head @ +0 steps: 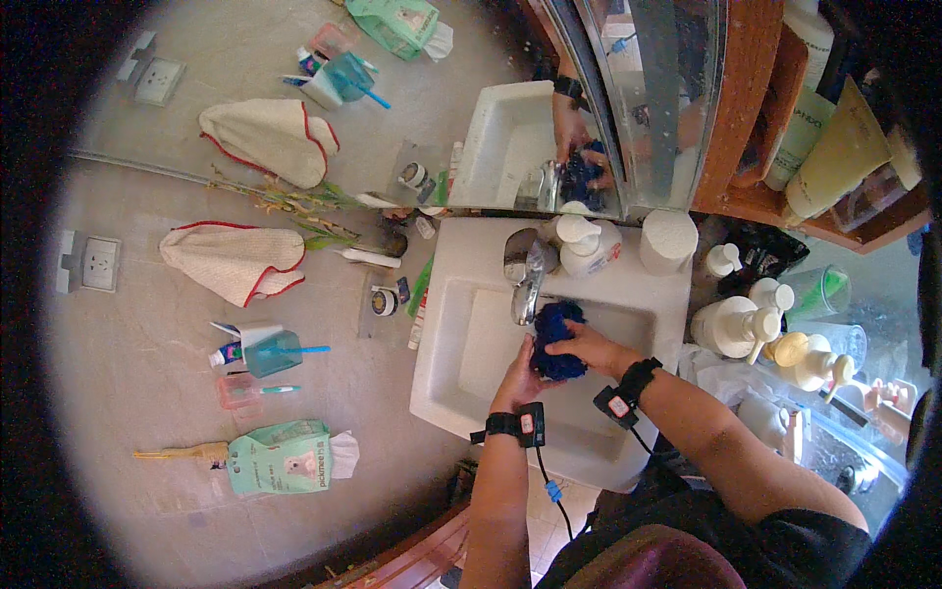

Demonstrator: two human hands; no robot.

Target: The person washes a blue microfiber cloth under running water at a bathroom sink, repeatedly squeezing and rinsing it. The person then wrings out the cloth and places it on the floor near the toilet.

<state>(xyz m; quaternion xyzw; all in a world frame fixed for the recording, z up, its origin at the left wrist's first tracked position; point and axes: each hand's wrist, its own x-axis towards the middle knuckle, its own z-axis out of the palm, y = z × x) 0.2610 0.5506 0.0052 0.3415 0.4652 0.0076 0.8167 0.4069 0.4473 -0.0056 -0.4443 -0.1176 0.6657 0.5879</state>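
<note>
A bunched dark blue cloth point(559, 342) is held between my hands over the white washbasin point(493, 401), just beside the spout of the chrome faucet point(525, 294). My left hand point(522, 379) supports it from the left and below, partly hidden by the cloth. From the right, my right hand point(589, 347) presses on it with fingers and thumb. Whether water runs from the spout cannot be told. Both wrists wear black straps with small cabled boxes.
Behind the faucet stand a white pump bottle point(589, 247) and a white cylindrical container point(668, 241). Several pump bottles point(728, 324) crowd the right side. A mirror rises behind the basin. A beige towel point(235, 258), cups and a green tissue pack point(280, 460) hang on the left wall.
</note>
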